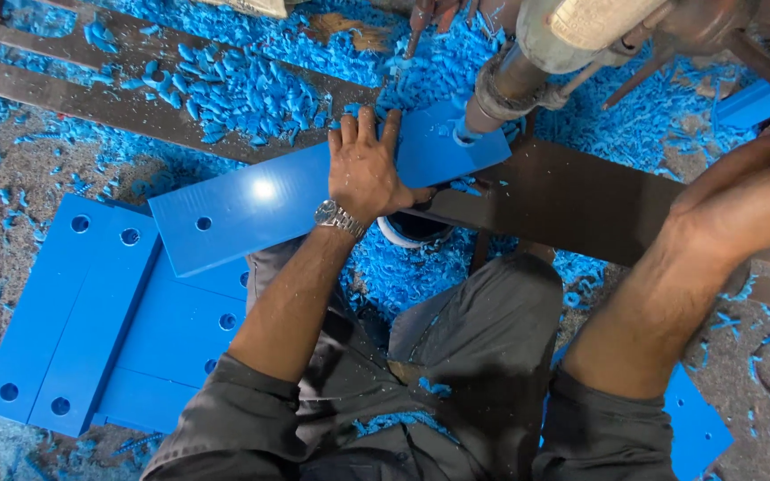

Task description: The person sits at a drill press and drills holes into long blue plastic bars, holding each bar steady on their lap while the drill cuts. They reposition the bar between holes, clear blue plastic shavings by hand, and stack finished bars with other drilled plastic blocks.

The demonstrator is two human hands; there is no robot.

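Observation:
My left hand (365,169) lies flat, fingers spread, on a long blue plastic slab (251,209) with a hole near its left end. The slab rests on a dark metal machine table (581,205). A grey drill spindle (496,93) comes down onto the slab's right end, just right of my fingers. There is a metal watch on my left wrist. My right forearm reaches up to the right; the back of my right hand (755,183) shows at the frame's edge, its fingers hidden beyond it.
Several drilled blue slabs (91,312) lie stacked on the floor at the left. Blue shavings (233,89) cover the floor and dark rails. Another person's hand (430,13) shows at the top edge. A blue piece (692,428) lies by my right knee.

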